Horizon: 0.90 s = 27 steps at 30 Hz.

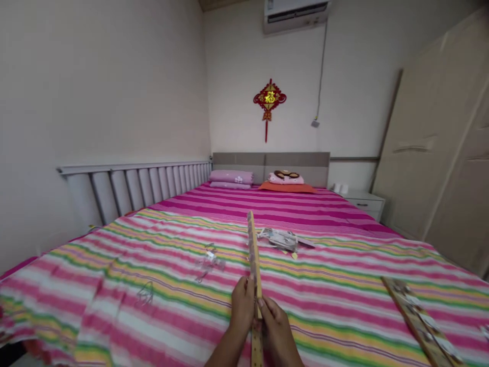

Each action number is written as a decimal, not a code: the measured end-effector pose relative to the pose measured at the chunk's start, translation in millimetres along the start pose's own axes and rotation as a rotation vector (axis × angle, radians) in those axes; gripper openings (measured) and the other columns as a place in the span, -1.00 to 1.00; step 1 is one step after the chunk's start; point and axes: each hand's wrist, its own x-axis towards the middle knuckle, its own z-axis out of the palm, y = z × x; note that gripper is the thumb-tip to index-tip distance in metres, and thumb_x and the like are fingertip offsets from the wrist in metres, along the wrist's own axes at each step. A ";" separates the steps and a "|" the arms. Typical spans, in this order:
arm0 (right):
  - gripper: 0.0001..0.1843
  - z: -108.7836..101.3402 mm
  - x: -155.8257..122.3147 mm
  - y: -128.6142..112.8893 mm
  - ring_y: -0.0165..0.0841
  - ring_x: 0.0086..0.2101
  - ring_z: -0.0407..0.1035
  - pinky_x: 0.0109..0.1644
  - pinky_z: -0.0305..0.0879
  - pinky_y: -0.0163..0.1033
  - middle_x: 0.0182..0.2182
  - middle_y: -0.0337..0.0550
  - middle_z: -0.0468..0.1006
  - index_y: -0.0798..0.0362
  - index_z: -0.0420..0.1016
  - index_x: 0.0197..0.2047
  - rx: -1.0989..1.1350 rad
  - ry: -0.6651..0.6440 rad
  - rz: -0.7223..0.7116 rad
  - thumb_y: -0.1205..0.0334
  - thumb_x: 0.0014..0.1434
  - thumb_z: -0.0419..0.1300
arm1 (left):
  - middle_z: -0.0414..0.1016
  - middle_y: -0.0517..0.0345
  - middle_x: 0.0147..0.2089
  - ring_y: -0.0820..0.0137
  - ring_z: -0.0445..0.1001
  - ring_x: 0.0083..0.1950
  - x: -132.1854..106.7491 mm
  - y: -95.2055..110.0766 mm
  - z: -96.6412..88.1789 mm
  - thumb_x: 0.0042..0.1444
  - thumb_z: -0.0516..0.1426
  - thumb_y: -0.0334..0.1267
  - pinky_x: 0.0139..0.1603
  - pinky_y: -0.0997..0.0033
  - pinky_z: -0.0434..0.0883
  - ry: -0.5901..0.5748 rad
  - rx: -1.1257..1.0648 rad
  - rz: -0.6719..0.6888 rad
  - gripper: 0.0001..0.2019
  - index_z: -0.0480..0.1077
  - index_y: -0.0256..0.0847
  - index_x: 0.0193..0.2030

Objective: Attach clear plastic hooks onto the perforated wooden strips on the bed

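The hands (242,304) partly hide the yellowish strip (255,257), its near end cut off.

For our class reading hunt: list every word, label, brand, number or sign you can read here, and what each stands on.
"福", in gold, on the red wall hanging.
Smaller gold marks around it: too small to read.
Label on the air conditioner: too small to read.

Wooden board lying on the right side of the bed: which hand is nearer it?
Right. The right hand pinches the held strip, left of the wooden board with striped cloth between; the left hand grips the same strip, farther left.
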 end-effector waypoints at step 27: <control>-0.41 72.4 64.5 23.3 -0.46 -0.67 0.20 -0.59 0.11 -0.35 -0.72 -0.35 0.36 0.15 0.55 -0.36 -0.053 -0.049 0.038 -0.21 -0.29 0.36 | 0.38 0.12 -0.44 0.31 0.36 -0.40 41.3 -39.6 -57.4 0.15 -0.18 0.20 -0.36 0.33 0.32 0.126 0.016 0.067 -0.52 0.30 -0.14 -0.36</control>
